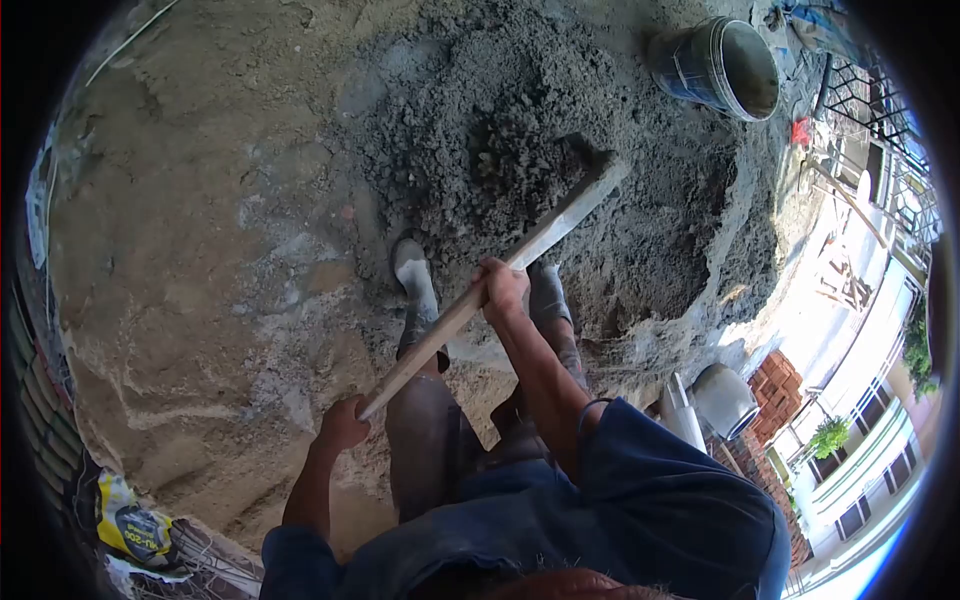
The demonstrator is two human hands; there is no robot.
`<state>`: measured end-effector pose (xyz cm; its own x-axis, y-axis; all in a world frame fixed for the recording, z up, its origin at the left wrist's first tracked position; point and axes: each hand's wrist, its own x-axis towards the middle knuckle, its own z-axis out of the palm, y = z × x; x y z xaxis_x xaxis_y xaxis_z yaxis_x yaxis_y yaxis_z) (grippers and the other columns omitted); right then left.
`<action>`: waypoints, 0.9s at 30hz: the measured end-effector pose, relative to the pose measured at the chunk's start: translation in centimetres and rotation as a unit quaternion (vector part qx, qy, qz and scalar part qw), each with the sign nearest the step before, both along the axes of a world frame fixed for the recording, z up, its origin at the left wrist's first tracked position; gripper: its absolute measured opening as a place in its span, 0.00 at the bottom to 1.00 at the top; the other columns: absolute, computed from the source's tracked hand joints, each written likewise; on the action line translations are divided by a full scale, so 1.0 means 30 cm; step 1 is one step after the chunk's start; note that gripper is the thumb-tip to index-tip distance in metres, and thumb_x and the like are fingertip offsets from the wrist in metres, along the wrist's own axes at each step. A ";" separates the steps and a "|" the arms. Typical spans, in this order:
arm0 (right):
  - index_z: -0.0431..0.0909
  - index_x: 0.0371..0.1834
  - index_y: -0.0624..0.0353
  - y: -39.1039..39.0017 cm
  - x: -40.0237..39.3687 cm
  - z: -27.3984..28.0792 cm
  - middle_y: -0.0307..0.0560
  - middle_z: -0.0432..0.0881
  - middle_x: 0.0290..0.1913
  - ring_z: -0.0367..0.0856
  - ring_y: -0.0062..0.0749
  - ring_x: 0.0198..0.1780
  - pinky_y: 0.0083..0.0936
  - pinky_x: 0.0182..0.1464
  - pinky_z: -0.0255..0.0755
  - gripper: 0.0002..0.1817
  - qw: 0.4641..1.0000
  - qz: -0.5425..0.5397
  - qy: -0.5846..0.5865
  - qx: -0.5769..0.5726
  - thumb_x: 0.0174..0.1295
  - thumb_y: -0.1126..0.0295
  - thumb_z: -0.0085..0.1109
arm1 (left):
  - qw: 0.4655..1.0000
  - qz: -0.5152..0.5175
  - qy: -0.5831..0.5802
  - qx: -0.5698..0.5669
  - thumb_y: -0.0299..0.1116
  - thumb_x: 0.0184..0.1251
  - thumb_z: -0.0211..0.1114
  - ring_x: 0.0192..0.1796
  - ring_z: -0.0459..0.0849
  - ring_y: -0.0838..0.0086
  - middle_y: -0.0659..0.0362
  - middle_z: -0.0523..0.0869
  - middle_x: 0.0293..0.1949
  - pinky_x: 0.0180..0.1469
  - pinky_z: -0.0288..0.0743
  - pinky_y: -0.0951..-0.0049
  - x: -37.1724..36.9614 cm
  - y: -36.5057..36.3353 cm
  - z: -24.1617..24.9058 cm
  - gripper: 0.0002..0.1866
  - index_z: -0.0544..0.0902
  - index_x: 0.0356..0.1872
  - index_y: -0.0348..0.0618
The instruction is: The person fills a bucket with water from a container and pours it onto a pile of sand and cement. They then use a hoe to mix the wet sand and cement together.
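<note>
Head view shows both bare hands clenched around the long wooden handle (430, 345) of a hoe. The left hand (343, 422) grasps the handle at its near end, to the left of the legs; the right hand (505, 290) is wrapped around it farther along, above the right boot (548, 295). Beyond the right hand, the handle slants forward and to the right, up to the hoe's dark blade (580, 152), which lies at the lumpy gray mix (480, 75). That mix spreads over the ground ahead of both hands. The left boot (415, 275) stands just beyond the stretch of handle between the hands, at the near edge of the mix. Past the blade, to the right, is a bucket (690, 62) with a gray-smeared rim. Well to the right of the right hand are a rounded container (725, 400) and, beside it, stacked red bricks (775, 395). Behind the left hand, off to its left, lies a yellow and black bag (130, 520).
</note>
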<state>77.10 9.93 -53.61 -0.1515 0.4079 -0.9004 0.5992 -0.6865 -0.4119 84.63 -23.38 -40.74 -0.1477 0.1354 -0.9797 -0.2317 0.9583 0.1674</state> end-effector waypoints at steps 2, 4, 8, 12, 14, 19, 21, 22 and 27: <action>0.70 0.30 0.65 -0.090 0.040 0.149 0.49 0.75 0.22 0.77 0.37 0.21 0.34 0.26 0.76 0.04 0.998 -0.014 0.057 -0.014 0.51 0.82 0.54 | 0.999 0.026 0.025 0.010 0.29 0.46 0.67 0.49 0.83 0.54 0.48 0.84 0.42 0.49 0.77 0.59 0.102 -0.119 -0.035 0.23 0.80 0.49 0.45; 0.69 0.30 0.65 -0.072 -0.048 0.336 0.51 0.76 0.26 0.78 0.37 0.23 0.32 0.28 0.76 0.08 0.987 0.008 0.162 0.015 0.48 0.84 0.54 | 0.990 0.052 0.116 0.061 0.27 0.47 0.69 0.50 0.83 0.53 0.47 0.84 0.43 0.52 0.77 0.60 0.152 -0.119 -0.171 0.23 0.80 0.50 0.44; 0.73 0.28 0.66 0.259 -0.506 0.474 0.48 0.79 0.22 0.79 0.29 0.21 0.27 0.28 0.79 0.04 0.927 0.211 0.275 0.146 0.51 0.76 0.56 | 0.923 0.171 0.303 0.164 0.27 0.48 0.69 0.48 0.82 0.48 0.42 0.83 0.43 0.51 0.77 0.59 -0.054 0.386 -0.363 0.24 0.78 0.50 0.37; 0.77 0.27 0.65 0.466 -0.864 0.157 0.46 0.79 0.20 0.80 0.29 0.22 0.29 0.27 0.80 0.07 0.884 0.341 0.238 0.213 0.56 0.71 0.58 | 0.900 0.276 0.226 0.251 0.31 0.50 0.65 0.37 0.86 0.51 0.44 0.85 0.32 0.38 0.77 0.59 -0.416 0.875 -0.272 0.15 0.77 0.40 0.36; 0.78 0.30 0.64 0.460 -0.918 -0.028 0.47 0.80 0.22 0.80 0.31 0.22 0.30 0.29 0.80 0.08 0.869 0.438 0.117 0.195 0.57 0.69 0.57 | 0.919 0.313 0.117 0.209 0.28 0.48 0.62 0.28 0.84 0.59 0.48 0.82 0.25 0.34 0.76 0.61 -0.381 0.915 -0.170 0.15 0.77 0.38 0.33; 0.75 0.24 0.68 0.183 -0.297 -0.122 0.46 0.77 0.19 0.77 0.31 0.17 0.29 0.19 0.71 0.05 0.972 0.232 -0.002 0.041 0.50 0.75 0.55 | 0.958 0.275 -0.036 0.075 0.30 0.47 0.65 0.44 0.84 0.51 0.44 0.84 0.40 0.48 0.75 0.58 0.086 0.491 0.107 0.24 0.77 0.49 0.34; 0.74 0.18 0.64 0.098 -0.146 0.004 0.46 0.74 0.14 0.74 0.32 0.13 0.29 0.17 0.69 0.08 0.978 0.206 0.016 0.026 0.52 0.74 0.55 | 0.970 0.228 -0.065 0.046 0.30 0.47 0.65 0.42 0.86 0.54 0.46 0.85 0.38 0.42 0.77 0.58 0.161 0.320 0.181 0.19 0.79 0.45 0.39; 0.73 0.17 0.64 0.071 -0.152 0.169 0.46 0.75 0.14 0.75 0.31 0.14 0.27 0.18 0.69 0.07 0.979 0.203 -0.022 0.011 0.51 0.75 0.55 | 0.964 0.236 -0.122 0.000 0.29 0.47 0.65 0.40 0.86 0.54 0.46 0.85 0.36 0.40 0.77 0.58 0.147 0.284 0.221 0.17 0.80 0.43 0.42; 0.74 0.19 0.64 0.089 -0.292 0.390 0.45 0.77 0.15 0.76 0.28 0.16 0.26 0.21 0.72 0.06 0.962 0.194 0.178 0.066 0.51 0.75 0.57 | 0.955 0.205 0.201 0.071 0.25 0.47 0.64 0.35 0.84 0.49 0.47 0.82 0.29 0.35 0.76 0.59 0.214 0.254 -0.027 0.11 0.78 0.35 0.44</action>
